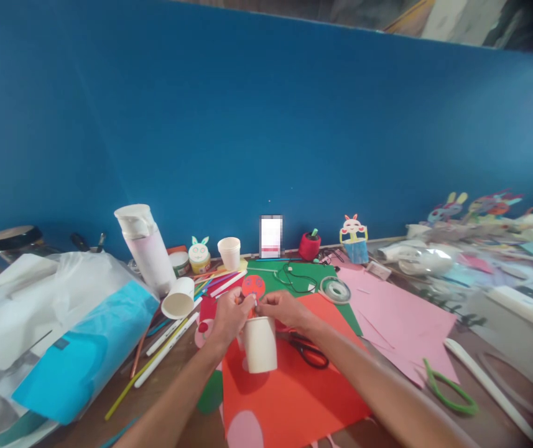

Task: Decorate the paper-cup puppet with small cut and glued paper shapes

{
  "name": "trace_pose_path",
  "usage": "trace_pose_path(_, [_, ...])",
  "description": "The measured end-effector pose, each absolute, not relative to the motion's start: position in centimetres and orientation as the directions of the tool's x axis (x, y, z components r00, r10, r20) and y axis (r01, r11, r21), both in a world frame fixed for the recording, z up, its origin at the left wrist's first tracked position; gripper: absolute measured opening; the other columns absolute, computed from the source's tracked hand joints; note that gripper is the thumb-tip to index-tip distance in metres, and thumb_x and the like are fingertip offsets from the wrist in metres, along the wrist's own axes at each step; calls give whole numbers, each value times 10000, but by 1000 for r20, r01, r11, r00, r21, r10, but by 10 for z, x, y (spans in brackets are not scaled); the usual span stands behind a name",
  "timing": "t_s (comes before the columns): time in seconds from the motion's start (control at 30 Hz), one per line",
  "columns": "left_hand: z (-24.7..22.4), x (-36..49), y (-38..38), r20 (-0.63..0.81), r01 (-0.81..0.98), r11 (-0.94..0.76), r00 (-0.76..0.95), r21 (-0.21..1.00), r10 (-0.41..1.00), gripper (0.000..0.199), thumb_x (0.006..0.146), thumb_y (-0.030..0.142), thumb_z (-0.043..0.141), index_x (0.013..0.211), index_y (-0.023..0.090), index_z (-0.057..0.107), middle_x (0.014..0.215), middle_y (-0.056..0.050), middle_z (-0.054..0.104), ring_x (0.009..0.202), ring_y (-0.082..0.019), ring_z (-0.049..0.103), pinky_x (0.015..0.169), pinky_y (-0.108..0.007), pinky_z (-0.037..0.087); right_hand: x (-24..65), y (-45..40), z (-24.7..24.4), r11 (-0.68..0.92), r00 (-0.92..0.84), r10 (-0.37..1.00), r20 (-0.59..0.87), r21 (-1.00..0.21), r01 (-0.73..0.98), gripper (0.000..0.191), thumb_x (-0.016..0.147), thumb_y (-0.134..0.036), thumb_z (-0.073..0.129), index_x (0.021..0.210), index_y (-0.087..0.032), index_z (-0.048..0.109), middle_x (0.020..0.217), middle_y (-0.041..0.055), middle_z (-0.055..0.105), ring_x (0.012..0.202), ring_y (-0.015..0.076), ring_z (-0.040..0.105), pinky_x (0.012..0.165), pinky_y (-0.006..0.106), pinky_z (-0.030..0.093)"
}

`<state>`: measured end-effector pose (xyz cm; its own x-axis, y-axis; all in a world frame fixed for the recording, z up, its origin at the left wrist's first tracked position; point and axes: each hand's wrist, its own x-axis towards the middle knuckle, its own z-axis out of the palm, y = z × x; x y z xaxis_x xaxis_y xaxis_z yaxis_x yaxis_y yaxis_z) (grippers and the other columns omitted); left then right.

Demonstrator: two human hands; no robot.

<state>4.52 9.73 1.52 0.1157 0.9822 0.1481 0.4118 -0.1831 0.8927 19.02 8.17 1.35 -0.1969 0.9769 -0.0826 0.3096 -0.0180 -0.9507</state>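
Observation:
A white paper cup point(261, 348) is in front of me, its rim just beneath both hands. Above that rim, an orange-red round paper cutout point(253, 285) with two drawn eyes stands up. My left hand point(234, 312) pinches the cutout's lower part from the left. From the other side my right hand point(287, 308) has its thumb and finger closed at the same spot, at the cutout's lower end. The fingers partly hide what lies between them. Black-handled scissors point(310, 351) lie by my right wrist on the red-orange paper sheet point(289, 404).
A tape roll point(335, 290) rests on green paper, beside pink sheets point(397, 311). Leftward are markers point(168, 348), a tipped paper cup point(178, 298), a white bottle point(147, 249) and a blue packet point(89, 354). A bent green strip point(450, 392) lies right. A blue wall point(266, 124) closes the back.

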Motion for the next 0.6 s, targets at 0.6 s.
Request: trace_pose_path(0.6, [9, 44, 99, 141, 338, -177, 127, 924, 982, 197, 666, 328, 489, 563, 160, 488, 492, 35, 466, 434, -81, 385, 397, -192, 258, 185, 77, 20, -131, -227, 961, -158, -983, 128, 227, 612, -360, 612, 600, -135, 583, 517, -37, 521, 460, 65, 396, 459, 189, 287])
